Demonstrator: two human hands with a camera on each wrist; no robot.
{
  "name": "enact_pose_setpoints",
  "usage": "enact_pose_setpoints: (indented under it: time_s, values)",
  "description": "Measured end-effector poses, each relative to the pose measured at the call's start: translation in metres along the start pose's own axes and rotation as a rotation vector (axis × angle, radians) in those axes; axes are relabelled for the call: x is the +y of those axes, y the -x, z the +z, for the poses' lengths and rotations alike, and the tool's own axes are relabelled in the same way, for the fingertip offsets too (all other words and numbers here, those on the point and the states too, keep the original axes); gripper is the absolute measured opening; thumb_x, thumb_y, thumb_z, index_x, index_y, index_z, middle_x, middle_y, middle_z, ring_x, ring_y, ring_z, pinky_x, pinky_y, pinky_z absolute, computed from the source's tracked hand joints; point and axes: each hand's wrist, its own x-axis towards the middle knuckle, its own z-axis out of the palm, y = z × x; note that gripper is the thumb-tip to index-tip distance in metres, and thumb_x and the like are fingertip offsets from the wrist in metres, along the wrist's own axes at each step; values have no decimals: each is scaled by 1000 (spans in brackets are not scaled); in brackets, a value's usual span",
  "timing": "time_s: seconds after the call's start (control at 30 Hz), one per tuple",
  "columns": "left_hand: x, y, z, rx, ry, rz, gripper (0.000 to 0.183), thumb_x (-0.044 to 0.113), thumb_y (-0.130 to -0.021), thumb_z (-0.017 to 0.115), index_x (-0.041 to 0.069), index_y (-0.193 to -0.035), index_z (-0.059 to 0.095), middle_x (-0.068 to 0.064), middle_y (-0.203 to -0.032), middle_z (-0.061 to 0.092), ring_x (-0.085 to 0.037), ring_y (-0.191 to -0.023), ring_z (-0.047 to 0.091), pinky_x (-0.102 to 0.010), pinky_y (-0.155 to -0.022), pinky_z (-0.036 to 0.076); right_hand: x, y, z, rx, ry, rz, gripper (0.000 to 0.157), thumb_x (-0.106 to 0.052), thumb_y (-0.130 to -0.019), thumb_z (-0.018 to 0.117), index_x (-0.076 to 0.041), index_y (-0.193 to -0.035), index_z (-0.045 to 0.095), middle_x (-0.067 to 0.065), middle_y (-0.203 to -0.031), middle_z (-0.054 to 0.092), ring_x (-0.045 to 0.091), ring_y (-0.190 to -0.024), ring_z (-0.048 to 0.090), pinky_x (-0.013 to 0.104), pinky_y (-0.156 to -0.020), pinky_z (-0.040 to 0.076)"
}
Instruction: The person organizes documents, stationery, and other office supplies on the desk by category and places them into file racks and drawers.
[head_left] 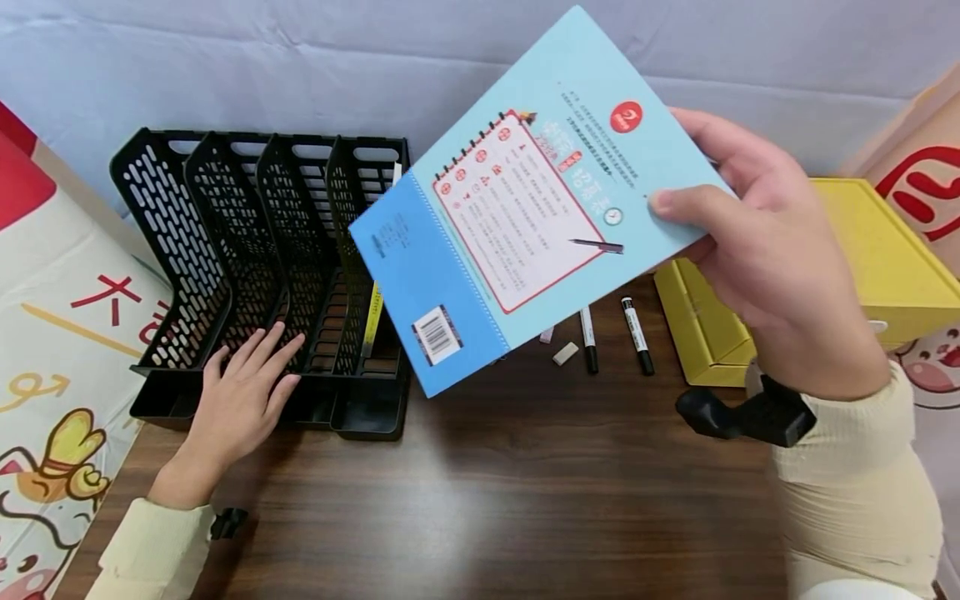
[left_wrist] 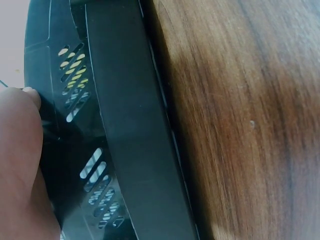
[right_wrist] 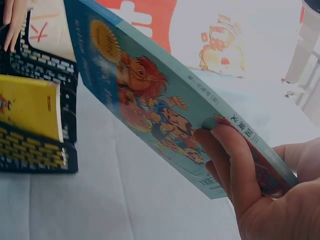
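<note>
My right hand (head_left: pixel 772 225) grips a light blue book (head_left: pixel 540 192) by one edge, thumb on the back cover and fingers on the illustrated front cover (right_wrist: pixel 160 110). In the head view the book is raised and tilted, its lower corner close to the right end of a black file rack (head_left: pixel 247 250). My left hand (head_left: pixel 243 392) rests on the front of that rack with fingers spread. A yellow book (right_wrist: pixel 32 107) stands in the rack's rightmost slot; the held book partly covers that slot in the head view.
On the wooden table (head_left: pixel 525 500) lie two markers (head_left: pixel 636 333) and a white eraser (head_left: pixel 565 354). A yellow box (head_left: pixel 885 258) stands at the right, partly behind my right hand. Pale cloth (head_left: pixel 465 67) hangs behind the rack.
</note>
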Motion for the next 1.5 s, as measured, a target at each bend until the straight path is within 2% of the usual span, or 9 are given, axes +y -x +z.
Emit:
enact_pose_setpoints:
  time_s: [0.17,0.4,0.57,0.77,0.87,1.1,1.27,1.5]
  values:
    - [0,0,0,7,-3,6,51,32,-106,52,21,-155,45,-14,-161,38,-40,-144,37,-72,-108,22,7,-13,24,-5,53,43,47,20,-95,45,6,-139,55,28,-121,62,31,-86,74,37,-62,60]
    - [-1,1,1,12,-5,10,50,33,-107,51,20,-155,45,-14,-161,38,-40,-144,37,-72,-108,21,23,-27,54,12,120,46,50,17,-93,45,2,-140,55,25,-121,62,32,-87,73,41,-62,61]
    - [-2,1,2,-7,-8,-1,51,33,-107,51,21,-156,43,-14,-162,37,-39,-145,36,-73,-109,19,31,-34,64,54,166,57,50,15,-92,48,0,-139,56,22,-116,64,30,-81,73,39,-56,60]
    - [-2,2,1,1,-14,-1,51,33,-107,52,20,-155,45,-14,-161,38,-39,-145,36,-72,-108,21,38,-42,67,83,237,72,50,13,-92,48,-3,-139,57,21,-113,64,30,-80,72,37,-55,59]
    - [-2,2,1,0,-12,-1,51,33,-107,52,21,-155,44,-14,-162,38,-39,-145,36,-72,-108,21,41,-45,69,94,295,71,51,12,-94,48,-5,-141,56,20,-116,63,31,-84,71,36,-58,59]
    - [-3,2,2,-18,-14,-12,52,33,-107,51,22,-156,43,-13,-162,36,-38,-146,35,-73,-109,19,48,-47,76,107,518,9,53,8,-95,48,-7,-146,51,14,-123,64,26,-99,69,35,-67,61]
    - [-3,2,3,-20,-15,-15,51,33,-107,51,22,-156,42,-12,-163,35,-38,-147,34,-73,-109,19,51,-44,81,129,561,0,50,7,-96,45,-6,-145,48,9,-127,64,21,-103,67,33,-72,60]
    - [-2,1,2,-18,-13,-15,51,33,-107,51,22,-156,43,-13,-163,35,-38,-147,33,-73,-109,18,50,-39,89,129,655,16,51,6,-97,43,-6,-146,43,5,-132,61,14,-110,63,33,-88,54]
